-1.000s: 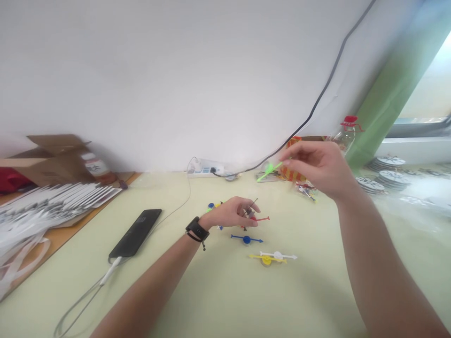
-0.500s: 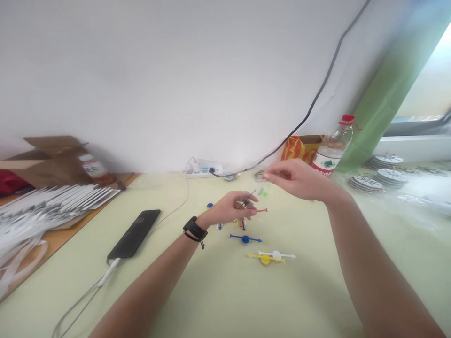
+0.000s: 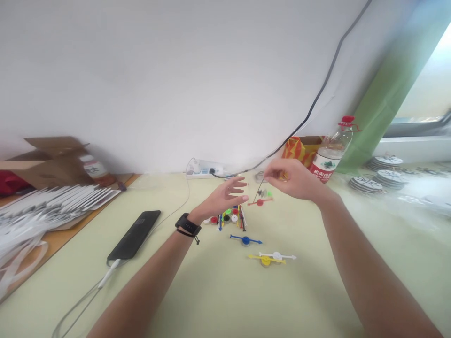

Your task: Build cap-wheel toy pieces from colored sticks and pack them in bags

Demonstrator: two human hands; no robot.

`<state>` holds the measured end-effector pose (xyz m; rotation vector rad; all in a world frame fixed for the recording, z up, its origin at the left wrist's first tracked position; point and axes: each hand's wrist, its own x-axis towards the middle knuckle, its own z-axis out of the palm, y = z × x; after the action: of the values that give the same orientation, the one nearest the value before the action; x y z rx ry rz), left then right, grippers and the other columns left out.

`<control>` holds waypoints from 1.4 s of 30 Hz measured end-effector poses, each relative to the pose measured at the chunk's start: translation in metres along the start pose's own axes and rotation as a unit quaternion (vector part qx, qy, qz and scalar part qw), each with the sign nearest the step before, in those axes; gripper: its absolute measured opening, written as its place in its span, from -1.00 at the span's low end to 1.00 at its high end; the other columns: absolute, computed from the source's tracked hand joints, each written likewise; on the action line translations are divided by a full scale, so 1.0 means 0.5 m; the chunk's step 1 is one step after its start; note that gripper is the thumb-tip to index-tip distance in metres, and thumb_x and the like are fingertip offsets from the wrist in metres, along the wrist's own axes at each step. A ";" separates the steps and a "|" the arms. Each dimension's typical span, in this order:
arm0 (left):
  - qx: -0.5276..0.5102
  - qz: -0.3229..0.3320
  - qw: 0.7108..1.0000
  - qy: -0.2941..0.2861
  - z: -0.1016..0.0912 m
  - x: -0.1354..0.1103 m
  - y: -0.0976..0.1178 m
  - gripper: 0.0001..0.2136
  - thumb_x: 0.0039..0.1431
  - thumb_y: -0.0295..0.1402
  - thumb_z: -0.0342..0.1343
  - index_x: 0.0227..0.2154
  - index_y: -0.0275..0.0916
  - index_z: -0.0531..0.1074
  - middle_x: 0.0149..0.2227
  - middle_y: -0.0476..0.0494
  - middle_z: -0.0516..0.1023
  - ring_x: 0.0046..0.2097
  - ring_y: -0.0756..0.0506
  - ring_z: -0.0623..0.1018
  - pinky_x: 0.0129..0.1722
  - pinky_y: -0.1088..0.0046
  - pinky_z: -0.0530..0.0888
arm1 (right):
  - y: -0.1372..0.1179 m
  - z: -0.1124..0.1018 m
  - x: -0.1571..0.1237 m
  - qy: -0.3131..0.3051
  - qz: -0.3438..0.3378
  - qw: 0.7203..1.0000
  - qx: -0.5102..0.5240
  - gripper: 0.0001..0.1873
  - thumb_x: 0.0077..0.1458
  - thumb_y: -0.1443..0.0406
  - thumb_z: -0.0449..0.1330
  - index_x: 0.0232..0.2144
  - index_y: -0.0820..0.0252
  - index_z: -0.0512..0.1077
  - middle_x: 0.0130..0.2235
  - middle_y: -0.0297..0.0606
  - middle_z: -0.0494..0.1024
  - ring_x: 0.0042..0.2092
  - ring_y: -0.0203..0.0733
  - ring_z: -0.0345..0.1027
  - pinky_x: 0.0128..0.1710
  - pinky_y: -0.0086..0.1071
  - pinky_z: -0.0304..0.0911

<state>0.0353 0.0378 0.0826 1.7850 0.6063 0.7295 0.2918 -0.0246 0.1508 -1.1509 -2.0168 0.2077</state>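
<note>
My right hand (image 3: 294, 180) is raised, its thumb and fingertips pinched on the top of a thin dark strand (image 3: 259, 190) that slants down to the left. At the strand's lower end is a red arrow spinner (image 3: 260, 202), slightly blurred; whether the two are joined I cannot tell. To the left, my left hand (image 3: 229, 197) is open and holds nothing, fingers spread, with a black watch on the wrist. Below it lies a cluster of coloured spinners (image 3: 227, 218), partly hidden by the hand. Nearer me lie a blue spinner (image 3: 245, 241), a white spinner (image 3: 277, 256) and a yellow spinner (image 3: 265, 260).
A black phone (image 3: 136, 234) on a charging cable lies at left, beside stacked white cards (image 3: 66, 202) and a cardboard box (image 3: 52, 162). A power strip (image 3: 204, 170) sits by the wall. At right stand a large bottle (image 3: 329, 157) and stacks of round discs (image 3: 366, 184).
My left hand has let go of the red spinner, opened and moved slightly left. The red spinner now shows beneath the strand at my right fingertips, and the coloured cluster is less covered.
</note>
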 end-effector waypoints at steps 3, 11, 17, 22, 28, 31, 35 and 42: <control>0.018 -0.003 1.000 0.011 -0.008 0.001 -0.004 -0.31 0.13 -0.18 0.36 0.31 0.00 0.25 0.32 -0.34 0.32 0.28 -0.32 0.40 0.17 0.05 0.43 | 0.000 0.007 0.000 0.000 -0.003 1.000 0.012 -0.92 0.14 0.29 0.19 -0.36 0.11 0.50 -0.30 -0.23 0.58 -0.26 -0.10 0.43 -0.22 -0.27 0.33; 0.061 -0.012 0.998 -0.001 -0.009 -0.002 -0.019 -0.21 0.03 -0.17 0.42 0.32 0.00 0.24 0.34 -0.33 0.27 0.28 -0.35 0.38 0.23 -0.02 0.34 | -0.015 0.023 0.001 -0.074 -0.013 0.997 0.017 -0.93 0.11 0.32 0.19 -0.37 0.11 0.49 -0.30 -0.24 0.60 -0.23 -0.10 0.44 -0.16 -0.27 0.35; 0.045 -0.028 0.997 -0.047 0.001 -0.002 -0.017 -0.15 0.01 -0.19 0.43 0.35 -0.07 0.18 0.20 -0.39 0.45 0.14 -0.30 0.54 0.07 0.12 0.48 | -0.038 0.023 0.001 -0.039 -0.028 0.998 0.045 -0.93 0.14 0.30 0.19 -0.35 0.11 0.50 -0.27 -0.24 0.60 -0.20 -0.10 0.44 -0.13 -0.26 0.36; 0.037 -0.036 0.996 -0.066 0.016 0.006 -0.028 -0.43 0.07 -0.15 0.39 0.11 -0.26 0.45 -0.09 -0.30 0.63 -0.09 -0.20 0.63 -0.16 0.32 0.53 | -0.041 0.034 0.004 0.026 -0.044 0.996 0.080 -0.90 0.19 0.24 0.19 -0.25 0.09 0.49 -0.18 -0.21 0.56 -0.18 -0.11 0.45 -0.12 -0.25 0.40; -0.009 -0.050 0.999 0.008 -0.001 0.015 -0.041 -0.60 0.12 -0.10 0.34 -0.12 -0.32 0.56 -0.12 -0.31 0.65 -0.14 -0.19 0.65 -0.19 0.35 0.56 | -0.052 0.029 0.004 0.143 -0.029 0.988 0.047 -0.87 0.22 0.19 0.20 -0.26 0.12 0.45 -0.25 -0.24 0.52 -0.33 -0.22 0.37 -0.34 -0.34 0.28; -0.039 -0.062 0.994 0.075 -0.015 0.021 -0.059 -0.58 0.08 -0.10 0.38 -0.14 -0.34 0.57 -0.11 -0.32 0.64 -0.13 -0.19 0.66 -0.11 0.29 0.58 | -0.060 0.027 -0.003 -0.076 -0.009 0.997 0.032 -0.78 0.25 0.19 0.16 -0.40 0.16 0.45 -0.42 -0.31 0.50 -0.38 -0.25 0.32 -0.40 -0.38 0.20; -0.039 -0.095 0.986 0.128 -0.023 0.023 -0.080 -0.60 -0.06 -0.16 0.47 -0.28 -0.38 0.57 -0.29 -0.24 0.65 -0.21 -0.17 0.67 -0.13 0.29 0.60 | -0.051 0.088 -0.012 -0.418 0.049 0.907 0.002 -0.79 0.12 0.18 0.27 -0.46 0.18 0.49 -0.39 -0.35 0.58 -0.40 -0.28 0.36 -0.45 -0.43 0.15; -0.026 -0.085 0.993 0.082 -0.026 0.015 -0.075 -0.61 -0.07 -0.24 0.49 -0.25 -0.34 0.53 -0.28 -0.23 0.67 -0.22 -0.16 0.67 -0.21 0.34 0.59 | -0.034 0.229 -0.014 -0.496 0.051 0.866 -0.047 -0.74 -0.02 0.18 0.34 -0.28 0.19 0.52 -0.27 -0.30 0.58 -0.33 -0.23 0.36 -0.47 -0.42 0.10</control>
<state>0.0287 0.0630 0.0516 1.6129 0.8308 0.7710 0.2023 -0.0140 0.0779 -1.3611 -2.8608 0.9209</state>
